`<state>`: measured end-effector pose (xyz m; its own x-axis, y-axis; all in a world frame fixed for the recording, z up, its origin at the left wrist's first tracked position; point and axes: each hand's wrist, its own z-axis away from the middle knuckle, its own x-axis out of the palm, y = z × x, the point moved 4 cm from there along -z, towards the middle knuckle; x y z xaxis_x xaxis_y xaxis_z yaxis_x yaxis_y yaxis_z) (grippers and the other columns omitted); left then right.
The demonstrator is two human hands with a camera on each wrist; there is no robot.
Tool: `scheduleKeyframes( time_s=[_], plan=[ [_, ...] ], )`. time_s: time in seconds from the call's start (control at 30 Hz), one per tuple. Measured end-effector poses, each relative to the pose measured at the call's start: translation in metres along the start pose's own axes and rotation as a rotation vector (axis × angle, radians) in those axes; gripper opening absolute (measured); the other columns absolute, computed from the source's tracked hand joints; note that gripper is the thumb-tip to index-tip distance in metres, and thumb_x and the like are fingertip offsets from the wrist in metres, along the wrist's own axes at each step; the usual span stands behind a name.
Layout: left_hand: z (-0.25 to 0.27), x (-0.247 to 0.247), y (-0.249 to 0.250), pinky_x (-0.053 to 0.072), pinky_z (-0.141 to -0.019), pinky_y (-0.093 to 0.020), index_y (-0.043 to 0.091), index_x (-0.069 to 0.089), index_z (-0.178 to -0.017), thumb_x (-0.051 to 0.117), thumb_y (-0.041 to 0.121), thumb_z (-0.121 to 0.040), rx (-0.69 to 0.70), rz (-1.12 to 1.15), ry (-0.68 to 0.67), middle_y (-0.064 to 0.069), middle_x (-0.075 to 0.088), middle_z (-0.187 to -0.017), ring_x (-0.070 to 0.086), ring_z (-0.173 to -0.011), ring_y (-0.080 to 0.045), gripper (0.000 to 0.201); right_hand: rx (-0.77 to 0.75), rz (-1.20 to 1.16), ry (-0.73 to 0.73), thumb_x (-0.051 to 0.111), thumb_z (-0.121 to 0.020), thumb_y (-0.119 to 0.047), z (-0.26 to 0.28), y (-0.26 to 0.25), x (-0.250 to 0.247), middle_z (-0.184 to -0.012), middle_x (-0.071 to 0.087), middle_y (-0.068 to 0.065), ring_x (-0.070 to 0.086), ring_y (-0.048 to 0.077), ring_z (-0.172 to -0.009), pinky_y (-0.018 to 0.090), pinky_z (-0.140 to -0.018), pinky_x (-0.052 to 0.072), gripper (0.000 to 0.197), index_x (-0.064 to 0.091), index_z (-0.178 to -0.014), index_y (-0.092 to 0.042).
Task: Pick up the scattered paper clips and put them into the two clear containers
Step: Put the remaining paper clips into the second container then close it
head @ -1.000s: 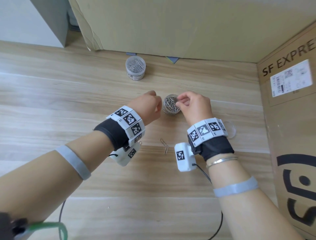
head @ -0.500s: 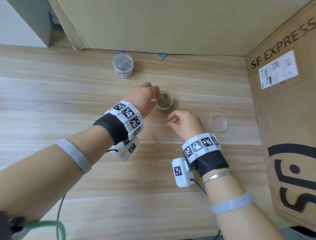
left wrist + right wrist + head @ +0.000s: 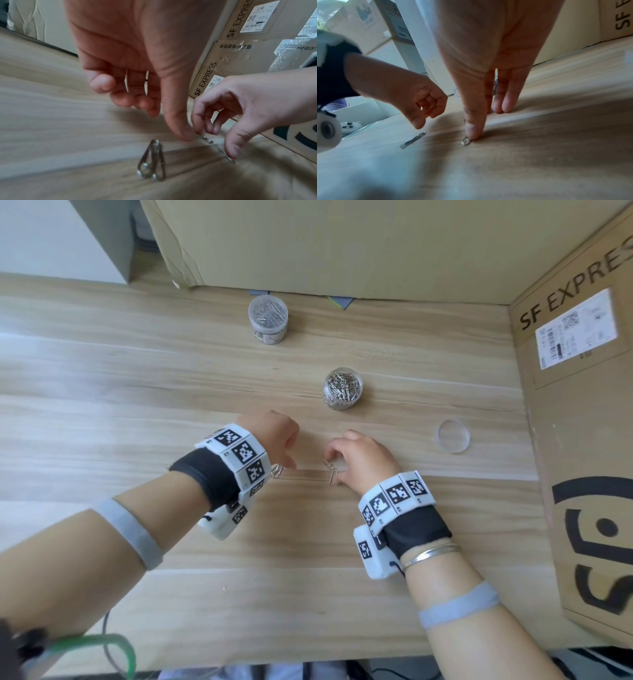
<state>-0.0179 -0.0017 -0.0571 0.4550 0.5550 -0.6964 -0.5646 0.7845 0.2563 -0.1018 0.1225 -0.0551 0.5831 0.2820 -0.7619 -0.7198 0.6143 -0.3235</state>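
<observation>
Fingertips [image 3: 199,129] of right hand [image 3: 359,460] pinching thin, light, slippery paper clip [image 3: 330,472] flat mid-desk; left hand [image 3: 274,440] loosely curled, empty; best lifted by its ends.

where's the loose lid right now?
Head view: the clear lid lies flat on the table, right of the right hand, beside the cardboard box.

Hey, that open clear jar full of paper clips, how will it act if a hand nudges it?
The open clear plastic jar looks short and wide, so it would probably slide, not tip. Packed with metal clips, it is likely heavy for its size. With no lid, a hard knock might spill some.
</observation>
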Motion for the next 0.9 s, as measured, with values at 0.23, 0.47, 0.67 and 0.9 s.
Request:
scheduleKeyframes(
  time_s=[0.23, 0.47, 0.67, 0.9],
  plan=[
    [0.011, 0.010, 0.000, 0.044, -0.065, -0.028, 0.015, 0.066, -0.099, 0.068, 0.039, -0.079, -0.091, -0.088, -0.063, -0.002, 0.062, -0.093, 0.052, -0.077, -0.021, 0.031, -0.010, 0.053, 0.101, 0.067, -0.082, -0.024, 0.002, -0.007, 0.004, -0.107, 0.060, 0.000, 0.057, 0.022, -0.101, 0.030, -0.077, 0.046, 0.017, 0.067, -0.098, -0.019],
    [0.014, 0.016, 0.003, 0.044, -0.069, -0.030, 0.014, 0.065, -0.105, 0.060, 0.023, -0.087, -0.106, -0.122, -0.026, -0.006, 0.065, -0.106, 0.062, -0.091, -0.026, 0.020, 0.002, 0.089, 0.146, 0.056, -0.087, -0.020, 0.001, -0.013, 0.007, -0.107, 0.061, 0.002, 0.058, 0.024, -0.100, 0.029, -0.071, 0.043, 0.014, 0.067, -0.095, -0.016],
    [0.013, 0.018, 0.005, 0.042, -0.068, -0.029, 0.014, 0.065, -0.102, 0.052, 0.019, -0.088, -0.040, -0.156, -0.017, -0.006, 0.065, -0.107, 0.056, -0.086, -0.025, 0.019, 0.010, 0.090, 0.130, 0.054, -0.087, -0.020, 0.000, -0.014, 0.009, -0.106, 0.061, 0.003, 0.058, 0.024, -0.101, 0.030, -0.071, 0.043, 0.015, 0.066, -0.094, -0.015],
    [0.012, 0.018, 0.007, 0.042, -0.067, -0.030, 0.017, 0.064, -0.099, 0.052, 0.022, -0.087, 0.000, -0.211, -0.002, -0.004, 0.064, -0.104, 0.061, -0.095, -0.025, 0.017, 0.005, 0.030, 0.196, 0.058, -0.086, -0.025, -0.005, -0.019, 0.007, -0.103, 0.062, 0.001, 0.059, 0.022, -0.095, 0.027, -0.069, 0.041, 0.012, 0.066, -0.092, -0.017]
  ],
)
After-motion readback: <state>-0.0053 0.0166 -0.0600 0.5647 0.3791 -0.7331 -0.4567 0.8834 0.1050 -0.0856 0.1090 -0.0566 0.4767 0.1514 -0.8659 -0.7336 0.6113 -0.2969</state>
